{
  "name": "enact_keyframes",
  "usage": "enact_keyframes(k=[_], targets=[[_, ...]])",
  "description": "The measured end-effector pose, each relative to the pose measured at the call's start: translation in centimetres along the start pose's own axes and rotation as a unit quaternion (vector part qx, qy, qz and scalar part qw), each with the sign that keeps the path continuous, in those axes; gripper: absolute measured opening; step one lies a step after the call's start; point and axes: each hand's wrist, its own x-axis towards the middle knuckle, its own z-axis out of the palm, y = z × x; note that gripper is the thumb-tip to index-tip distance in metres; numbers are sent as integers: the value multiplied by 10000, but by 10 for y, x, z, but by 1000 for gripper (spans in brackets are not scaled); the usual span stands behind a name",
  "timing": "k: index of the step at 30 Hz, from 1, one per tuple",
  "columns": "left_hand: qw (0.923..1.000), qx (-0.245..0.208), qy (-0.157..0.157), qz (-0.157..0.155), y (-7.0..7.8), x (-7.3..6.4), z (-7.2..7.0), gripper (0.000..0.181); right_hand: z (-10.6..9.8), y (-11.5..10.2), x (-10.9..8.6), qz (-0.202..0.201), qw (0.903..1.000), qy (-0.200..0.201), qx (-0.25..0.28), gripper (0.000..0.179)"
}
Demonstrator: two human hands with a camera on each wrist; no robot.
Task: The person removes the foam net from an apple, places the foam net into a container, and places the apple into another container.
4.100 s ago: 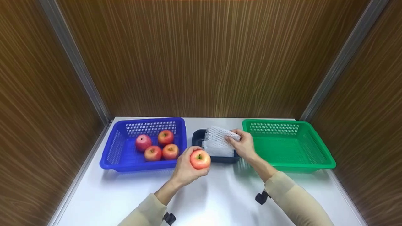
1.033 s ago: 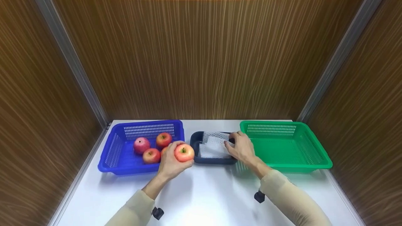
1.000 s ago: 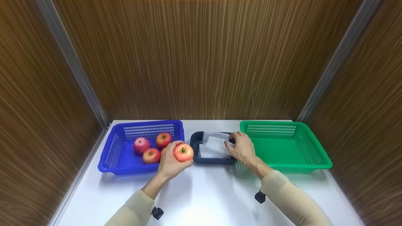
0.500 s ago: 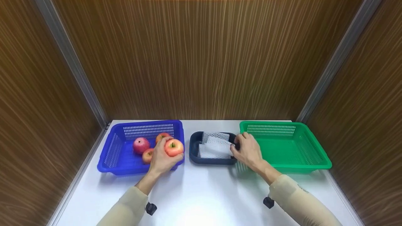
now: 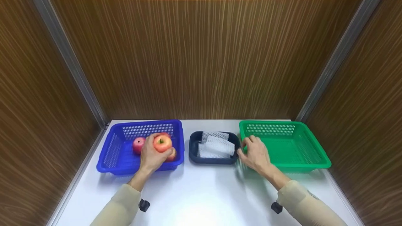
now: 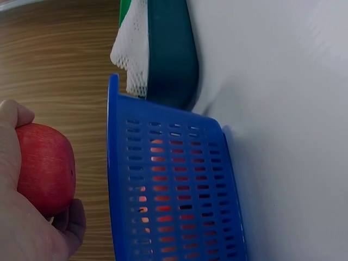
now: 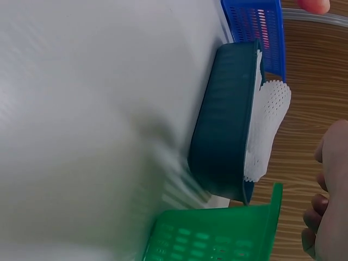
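Observation:
My left hand [image 5: 151, 157] grips a red-yellow apple [image 5: 162, 143], stem up, above the blue basket [image 5: 110, 168]. In the left wrist view, fingers and thumb wrap around this apple [image 6: 46, 168], level with a spot beyond the basket's rim. A pinker apple [image 5: 138, 145] and another apple [image 5: 171, 155] lie in the basket, partly hidden by my left hand. My right hand [image 5: 257, 155] hovers with loosely curled fingers over the left edge of the green basket [image 5: 314, 166], holding nothing. White foam net sleeves [image 5: 220, 147] lie piled in the dark tray [image 5: 210, 161] beside it.
The dark tray stands between the two baskets on a white table [image 5: 198, 194]. Wood-grain panels [image 5: 201, 62] close off the back and both sides. The green basket's near wall [image 7: 212, 234] rises close to the tray's end in the right wrist view.
My left hand has carried the apple leftward, from beside the tray to over the blue basket. My right hand has released the net sleeve into the tray and drawn back rightward.

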Motion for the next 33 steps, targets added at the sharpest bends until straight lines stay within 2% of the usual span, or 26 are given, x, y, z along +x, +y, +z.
enact_keyframes(k=[5, 11, 16, 21, 33], targets=[[10000, 22, 19, -82, -6, 3, -6, 81, -2, 8, -8, -10, 10000, 18, -46, 20], [9996, 200, 77, -206, -12, 6, -11, 81, -2, 17, -17, -135, 9994, 297, -117, 22], [9993, 290, 213, -136, -19, 9, -16, 81, 0, 24, -25, -259, 9983, 497, -175, 21], [9988, 338, 346, -111, -26, 13, -23, 79, 3, 30, -34, -272, 9980, 549, -164, 20], [9968, 513, 512, -347, -48, 21, -44, 80, 9, 41, -50, -425, 9970, 630, -132, 21]])
